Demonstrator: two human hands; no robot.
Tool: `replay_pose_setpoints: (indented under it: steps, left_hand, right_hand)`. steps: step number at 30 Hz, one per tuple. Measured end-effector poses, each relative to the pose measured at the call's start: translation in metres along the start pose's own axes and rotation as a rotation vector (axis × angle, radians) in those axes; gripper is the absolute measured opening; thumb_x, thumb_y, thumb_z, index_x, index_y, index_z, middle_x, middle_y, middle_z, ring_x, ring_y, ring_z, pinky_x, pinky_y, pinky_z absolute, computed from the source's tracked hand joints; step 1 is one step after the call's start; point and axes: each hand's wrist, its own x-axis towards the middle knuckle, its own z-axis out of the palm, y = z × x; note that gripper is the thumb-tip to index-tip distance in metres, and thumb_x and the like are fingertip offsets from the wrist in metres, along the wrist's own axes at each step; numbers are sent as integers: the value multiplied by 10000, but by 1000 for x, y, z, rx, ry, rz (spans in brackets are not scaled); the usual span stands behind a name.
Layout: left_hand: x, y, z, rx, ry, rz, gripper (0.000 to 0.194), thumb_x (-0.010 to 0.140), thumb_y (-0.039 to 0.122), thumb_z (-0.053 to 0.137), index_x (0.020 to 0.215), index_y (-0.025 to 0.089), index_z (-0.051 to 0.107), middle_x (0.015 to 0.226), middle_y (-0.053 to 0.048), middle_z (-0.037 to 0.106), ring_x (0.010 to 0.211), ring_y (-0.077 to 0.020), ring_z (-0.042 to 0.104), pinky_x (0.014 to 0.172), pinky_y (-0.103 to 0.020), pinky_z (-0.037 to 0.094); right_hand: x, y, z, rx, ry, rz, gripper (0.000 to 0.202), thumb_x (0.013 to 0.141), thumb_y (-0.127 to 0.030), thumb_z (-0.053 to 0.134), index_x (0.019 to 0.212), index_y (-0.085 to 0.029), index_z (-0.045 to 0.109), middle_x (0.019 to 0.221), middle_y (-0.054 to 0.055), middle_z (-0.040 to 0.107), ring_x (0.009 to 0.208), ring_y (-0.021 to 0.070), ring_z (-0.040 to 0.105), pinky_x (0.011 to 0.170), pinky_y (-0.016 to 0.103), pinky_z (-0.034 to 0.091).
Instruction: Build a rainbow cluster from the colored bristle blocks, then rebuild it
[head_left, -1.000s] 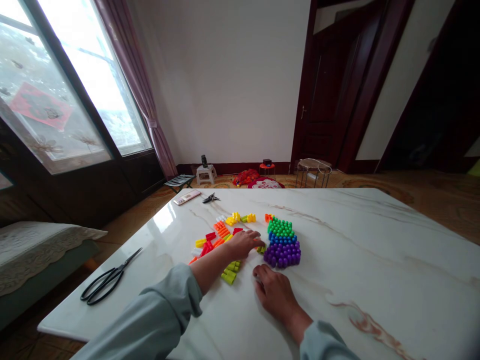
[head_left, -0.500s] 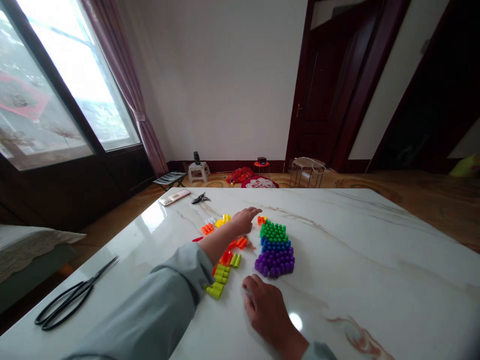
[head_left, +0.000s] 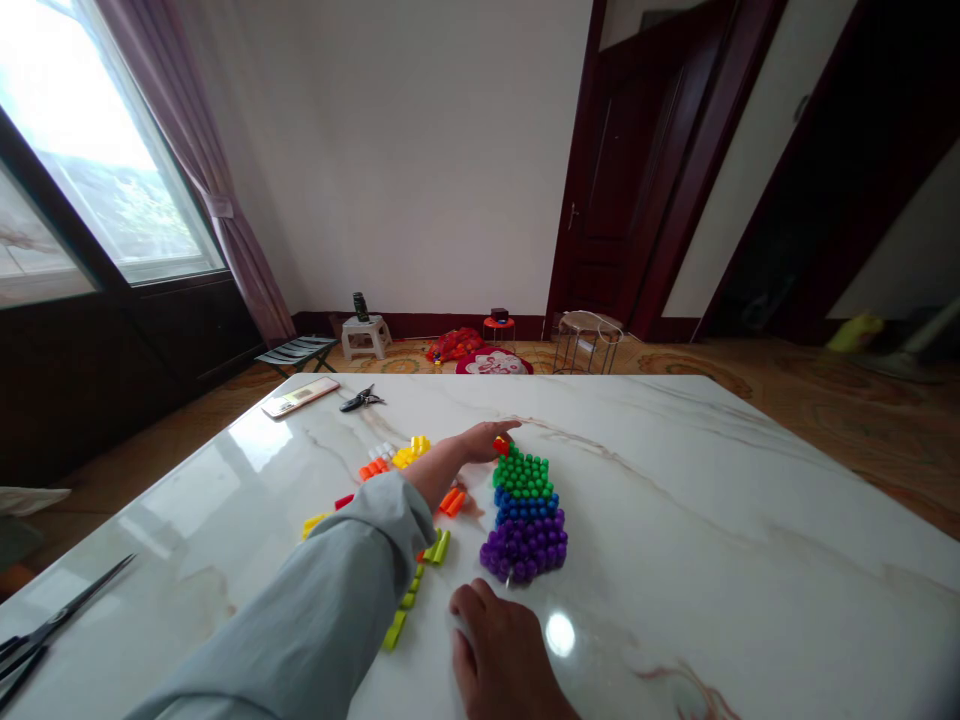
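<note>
On the table stands a block of bead-like pieces in bands: green (head_left: 523, 475), blue (head_left: 527, 507) and purple (head_left: 525, 545). A few orange-red pieces (head_left: 501, 445) sit at its far end. My left hand (head_left: 484, 441) reaches over there, fingers stretched out beside and above these pieces; its thumb is hidden. My right hand (head_left: 499, 640) rests on the table just in front of the purple band, fingers curled in; whatever they hold is hidden. Left of the block lie loose tubular pieces: lime-green (head_left: 395, 630), orange (head_left: 453, 501) and yellow (head_left: 412, 452), partly covered by my left sleeve.
Long-handled black scissors (head_left: 56, 625) lie at the left table edge. A phone (head_left: 300, 397) and small dark pliers-like cutters (head_left: 362, 398) are at the far left of the marble-patterned table (head_left: 712, 500). Beyond it are a white stool (head_left: 365, 336) and a wire-legged stool (head_left: 587, 340).
The view has turned right and shifted, so things appear further left. My left hand has come closer to the orange-red pieces at the block's far end. My right hand stays curled near the purple band.
</note>
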Motion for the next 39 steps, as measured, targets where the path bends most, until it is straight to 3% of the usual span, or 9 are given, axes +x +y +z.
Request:
replay_pose_setpoints:
  steps: [6,11,15,23,27,31,35,37,39]
  left_hand:
    - [-19,-7,8,73,71,-53,647,712,5,509,1326,208,502,1139,-14,689,1056,-167,597,953,-275,458]
    - [-53,-3,6,176,91,-83,414,762,91,559,1150,204,651,1102,-69,679,1049,-223,588,935,-334,468]
    - [-87,9,1,229,62,-65,248,805,206,585,1016,221,714,1021,-65,693,976,-210,624,923,-325,474]
    - [-156,53,-8,233,100,-58,306,791,151,540,1032,234,709,1046,-43,697,986,-195,629,920,-311,486]
    - [-194,86,23,53,350,-56,353,771,98,490,1021,223,707,1118,-55,666,1065,-194,600,976,-316,473]
    - [-214,112,84,-232,653,-240,545,755,79,448,1270,221,555,1238,-78,615,1136,-197,580,985,-355,491]
    - [-202,130,133,-357,702,-348,751,722,124,512,1447,148,319,1473,-137,402,1364,-255,372,1108,-408,370]
    - [-189,137,142,-371,690,-364,872,695,151,561,1486,112,197,1542,-155,265,1434,-272,217,1169,-420,255]
    - [-175,142,143,-387,692,-371,947,684,155,574,1499,82,96,1570,-169,162,1457,-268,108,1191,-410,185]
  right_hand:
    - [-1,-2,-3,6,-23,26,260,777,-137,469,998,-268,510,947,-13,583,761,155,566,625,272,294]
    - [0,-5,-8,-4,-40,45,231,802,-153,466,998,-255,530,953,-8,592,754,147,563,636,265,293]
    - [1,-7,-9,-4,-35,56,222,798,-150,476,986,-243,551,966,-1,604,768,139,566,649,254,290]
    - [2,-10,-14,-83,-16,37,175,810,-171,500,958,-220,577,937,-1,628,757,125,575,638,234,306]
    - [3,-12,-14,-56,47,53,180,795,-161,522,946,-214,605,890,-10,644,743,122,575,665,221,338]
    - [-3,-6,-14,171,133,62,166,794,-134,485,814,-186,641,793,4,649,709,125,581,684,216,391]
    - [-22,15,-16,311,508,230,231,844,-193,403,888,-150,626,881,78,649,834,182,599,790,274,451]
    - [-30,27,-16,197,700,379,330,826,-203,396,1088,-108,574,1074,150,618,1029,237,565,895,344,436]
    - [-33,35,-15,39,709,483,524,802,-204,418,1301,-43,429,1311,230,494,1254,286,430,1001,411,369]
